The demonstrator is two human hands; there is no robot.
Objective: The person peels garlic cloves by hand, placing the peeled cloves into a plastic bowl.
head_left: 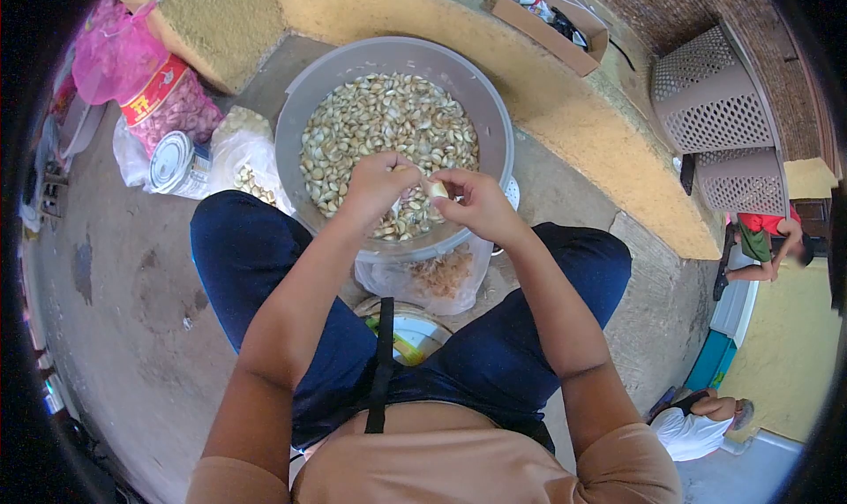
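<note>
A wide grey basin (293, 142) full of garlic cloves (388, 116) stands between my knees. Above its near half, my two hands come close together. My right hand (481, 206) pinches one pale garlic clove (438, 189) between thumb and fingers. Just left of that clove, my left hand (378, 188) is closed, its fingertips pressed together near the clove; what they grip, if anything, is too small to make out. Under the basin's near rim lies a clear plastic bag (379, 276) with brownish dry skins (444, 273) on it.
At left stand a pink net sack of garlic (176, 107), a metal can (179, 160) and a plastic bag with cloves (243, 138). A low yellow wall (547, 142) runs behind, bearing a cardboard box (556, 32) and grey perforated baskets (719, 98). Two people sit at far right.
</note>
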